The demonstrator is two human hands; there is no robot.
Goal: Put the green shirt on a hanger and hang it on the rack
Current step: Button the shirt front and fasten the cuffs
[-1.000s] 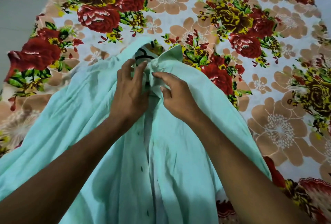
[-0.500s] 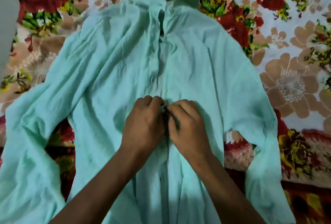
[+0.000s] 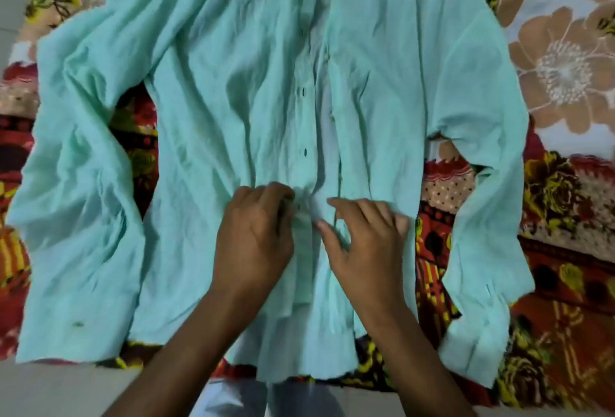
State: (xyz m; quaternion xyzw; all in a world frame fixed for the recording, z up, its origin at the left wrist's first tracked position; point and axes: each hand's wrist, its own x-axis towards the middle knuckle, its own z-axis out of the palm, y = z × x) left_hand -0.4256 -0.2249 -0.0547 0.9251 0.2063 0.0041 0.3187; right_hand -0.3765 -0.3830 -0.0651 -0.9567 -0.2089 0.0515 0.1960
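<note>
We recorded the left hand (image 3: pixel 254 236) with fingers curled, pinching the left edge of the button placket low on the green shirt (image 3: pixel 233 90). The right hand (image 3: pixel 362 243) lay just beside it on the opposite front panel, fingers mostly spread and pressing the cloth, thumb and forefinger reaching toward the placket; whether it actually gripped fabric we could not tell. The two hands were close together but not touching, with a strip of paler inner fabric showing between them.

The shirt lay flat, front up, on the floral bedsheet (image 3: pixel 559 60), collar end toward the top of the view and hem toward us. Small dark buttons (image 3: pixel 303 93) ran up the placket above the hands; the front looked parted along that line. The left sleeve (image 3: pixel 76 216) and the right sleeve (image 3: pixel 489 250) both ran down beside the body, wrinkled, with sheet showing in the gaps. The hem reached the near edge of the bed, over pale floor (image 3: pixel 60 390).
</note>
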